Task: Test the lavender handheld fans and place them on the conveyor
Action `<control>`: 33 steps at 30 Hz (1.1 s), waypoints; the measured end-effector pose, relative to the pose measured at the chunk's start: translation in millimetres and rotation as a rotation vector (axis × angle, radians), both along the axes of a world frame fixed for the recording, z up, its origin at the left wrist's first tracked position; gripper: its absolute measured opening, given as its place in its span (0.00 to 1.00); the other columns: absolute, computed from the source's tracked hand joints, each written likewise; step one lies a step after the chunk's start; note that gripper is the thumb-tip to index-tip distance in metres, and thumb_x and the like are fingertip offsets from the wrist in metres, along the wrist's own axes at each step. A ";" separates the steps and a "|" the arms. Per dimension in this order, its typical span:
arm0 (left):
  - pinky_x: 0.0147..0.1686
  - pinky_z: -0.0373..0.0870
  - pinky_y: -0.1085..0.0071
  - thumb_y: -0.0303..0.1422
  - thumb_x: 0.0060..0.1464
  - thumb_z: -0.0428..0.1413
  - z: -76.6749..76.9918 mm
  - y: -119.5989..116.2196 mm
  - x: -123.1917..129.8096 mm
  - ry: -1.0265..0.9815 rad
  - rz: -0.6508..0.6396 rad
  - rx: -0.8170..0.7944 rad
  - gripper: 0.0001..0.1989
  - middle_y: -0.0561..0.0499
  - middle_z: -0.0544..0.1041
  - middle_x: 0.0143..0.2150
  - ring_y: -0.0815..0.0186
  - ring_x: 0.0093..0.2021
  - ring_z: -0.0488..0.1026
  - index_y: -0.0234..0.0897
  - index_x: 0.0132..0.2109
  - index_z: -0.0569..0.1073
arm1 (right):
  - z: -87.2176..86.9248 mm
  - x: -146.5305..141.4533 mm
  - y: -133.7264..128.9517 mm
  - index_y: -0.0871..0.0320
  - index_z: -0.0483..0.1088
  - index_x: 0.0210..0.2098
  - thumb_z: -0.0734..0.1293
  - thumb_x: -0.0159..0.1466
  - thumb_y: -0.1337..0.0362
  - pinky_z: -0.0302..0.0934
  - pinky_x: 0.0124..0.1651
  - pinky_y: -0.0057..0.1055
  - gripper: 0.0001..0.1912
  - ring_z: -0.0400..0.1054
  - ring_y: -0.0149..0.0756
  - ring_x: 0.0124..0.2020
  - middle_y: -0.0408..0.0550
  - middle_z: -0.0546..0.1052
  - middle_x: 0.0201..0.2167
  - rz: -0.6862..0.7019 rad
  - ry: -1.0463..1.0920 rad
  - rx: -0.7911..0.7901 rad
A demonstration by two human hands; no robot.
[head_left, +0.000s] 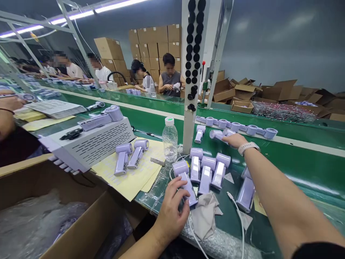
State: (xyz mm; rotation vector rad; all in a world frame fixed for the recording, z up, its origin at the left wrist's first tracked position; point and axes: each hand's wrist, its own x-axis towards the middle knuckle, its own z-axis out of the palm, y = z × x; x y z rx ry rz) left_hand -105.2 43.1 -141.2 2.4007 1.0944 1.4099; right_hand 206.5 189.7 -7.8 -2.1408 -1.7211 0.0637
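My left hand [174,208] rests with curved, parted fingers against the lower part of a lilac handheld device [185,183] lying on the green bench. Further out, over the green belt, my right hand [235,140] has its fingers closed on another lilac device [217,135], which is slightly blurred. Between the hands lie several more lilac devices [206,178]. A grey cloth [206,217] is beside the left hand, and a white cable [237,208] runs to its right.
A clear bottle [169,140] stands by the white post [188,133]. Left are a slotted metal box [107,144], yellow paper [129,180] and an open carton [75,230]. A row of devices [235,126] lies on the belt. Several people sit beyond.
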 end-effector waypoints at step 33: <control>0.51 0.80 0.48 0.70 0.35 0.65 70.2 -33.2 22.1 -1.284 -0.589 -0.935 0.37 0.44 0.84 0.43 0.43 0.54 0.79 0.38 0.30 0.74 | -60.2 -109.9 -263.0 0.55 0.76 0.38 0.65 0.67 0.53 0.68 0.33 0.34 0.13 0.74 0.40 0.28 0.46 0.79 0.25 0.536 0.939 -0.264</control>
